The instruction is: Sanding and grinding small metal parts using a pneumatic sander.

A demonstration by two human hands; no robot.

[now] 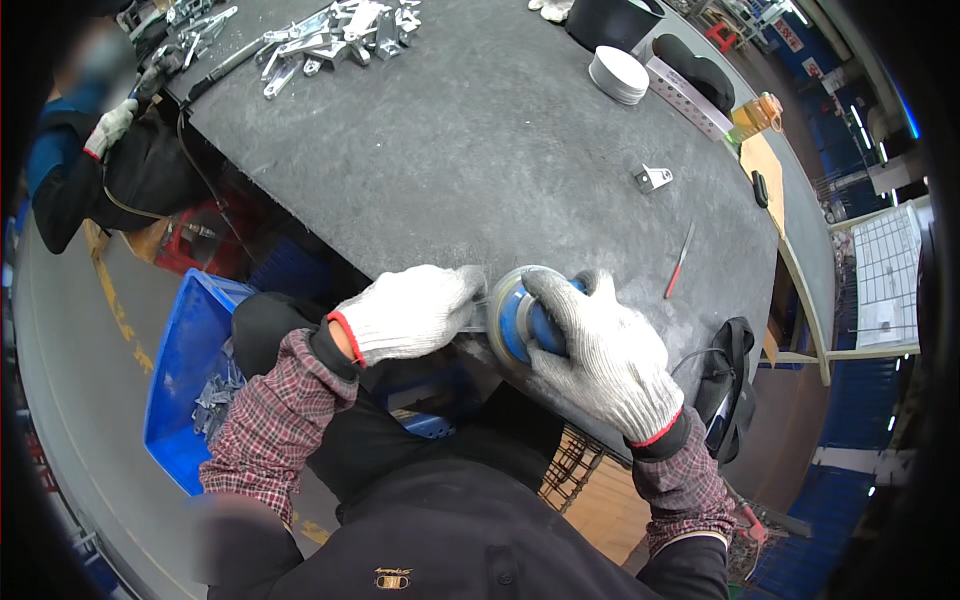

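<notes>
My left hand (408, 315), in a white knit glove with a red cuff, pinches a small metal part (474, 318) at the near table edge; fingers and blur hide most of it. Gloved the same way, my right hand (615, 350) wraps round a blue handheld disc sander (515, 318). The sander is tilted on its side, its round pad facing the metal part, close to or touching it. Past my right hand lies a thin file (679, 264) with a red handle. A single metal bracket (653, 179) rests farther back on the table.
The grey table (430, 170) holds a pile of metal brackets (345, 40) at the far left. White discs (619, 76) are stacked at far right near a bottle (755, 118). A blue bin (172, 390) with metal parts stands at left. Another person's gloved hand (110, 128) is beyond.
</notes>
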